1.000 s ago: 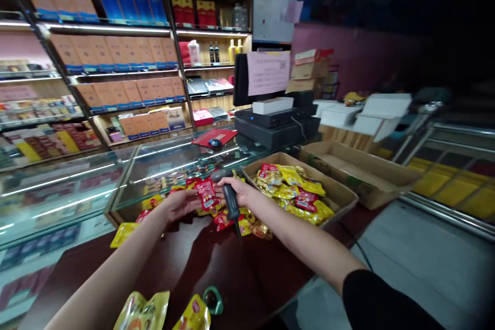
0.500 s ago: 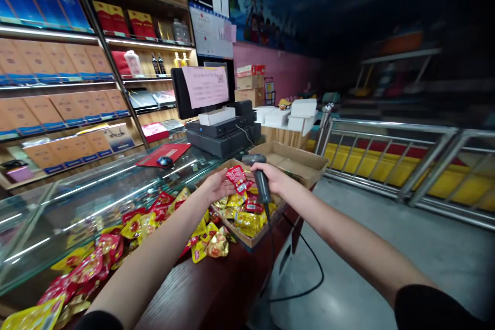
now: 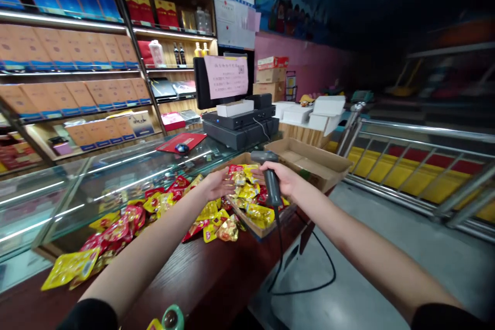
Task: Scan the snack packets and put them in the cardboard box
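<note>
My right hand (image 3: 285, 179) is closed round the dark grey handheld barcode scanner (image 3: 273, 188), over the right side of a cardboard box (image 3: 253, 224). From the scanner a black cable runs down. My left hand (image 3: 216, 184) is at the box's left edge, fingers stretched toward the packets and apparently holding nothing. Yellow and red snack packets (image 3: 260, 215) fill the box. To the left, more red and gold packets (image 3: 129, 219) lie in a heap beneath and beyond my left forearm.
A second cardboard box (image 3: 309, 157) stands behind the scanner. Beyond are a monitor (image 3: 203, 85) with a pink sheet, a computer mouse (image 3: 181, 148) on a red mat, and a glass counter (image 3: 116, 175). Metal railings (image 3: 406, 139) stand at right. A green round item (image 3: 172, 317) lies at the near edge.
The red packet in my left hand has been let go over the box, and that hand has drawn slightly left from the packets. The view has shifted left. My right hand still holds the scanner.
</note>
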The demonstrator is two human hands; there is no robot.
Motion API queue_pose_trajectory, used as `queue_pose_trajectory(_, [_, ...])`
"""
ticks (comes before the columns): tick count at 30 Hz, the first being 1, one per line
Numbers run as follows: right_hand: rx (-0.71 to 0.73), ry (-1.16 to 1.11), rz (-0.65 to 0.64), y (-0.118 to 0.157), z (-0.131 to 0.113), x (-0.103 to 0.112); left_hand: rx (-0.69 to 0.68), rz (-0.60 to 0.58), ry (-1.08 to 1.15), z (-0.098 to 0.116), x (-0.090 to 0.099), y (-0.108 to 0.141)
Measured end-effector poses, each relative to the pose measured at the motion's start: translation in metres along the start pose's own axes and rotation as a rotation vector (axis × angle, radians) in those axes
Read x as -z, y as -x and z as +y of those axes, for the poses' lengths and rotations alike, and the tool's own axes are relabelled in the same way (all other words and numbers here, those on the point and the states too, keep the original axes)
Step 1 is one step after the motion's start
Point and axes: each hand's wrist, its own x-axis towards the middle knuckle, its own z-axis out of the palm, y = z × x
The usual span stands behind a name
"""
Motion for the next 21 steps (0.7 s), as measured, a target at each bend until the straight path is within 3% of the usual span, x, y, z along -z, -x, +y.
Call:
queue_pose_trajectory(3, [-0.060, 0.006, -0.152, -0.001, 0.022, -0.037, -0.048, 0.048, 0.034, -0.004, 0.042, 0.040])
queue_pose_trajectory(6, [-0.151, 0.024, -0.288, 0.003, 0.055, -0.078, -0.115, 0.096, 0.065, -0.021, 0.090, 0.091])
queue_pose_trajectory(9, [-0.277, 0.045, -0.408, 0.011, 0.098, -0.115, -0.201, 0.205, 0.045, -0.053, 0.132, 0.142])
queue_pose_trajectory(12, [-0.421, 0.097, -0.532, 0.020, 0.146, -0.141, -0.293, 0.333, -0.159, -0.096, 0.164, 0.181])
queue_pose_trajectory(16, [-0.515, 0.176, -0.647, 0.034, 0.194, -0.158, -0.343, 0.446, -0.558, -0.146, 0.183, 0.218])
queue_pose_trajectory(19, [-0.531, 0.207, -0.751, 0.048, 0.210, -0.161, -0.375, 0.524, -0.842, -0.173, 0.179, 0.245])
queue_pose_trajectory(21, [-0.551, 0.225, -0.855, 0.058, 0.216, -0.159, -0.397, 0.474, -1.078, -0.189, 0.173, 0.263])
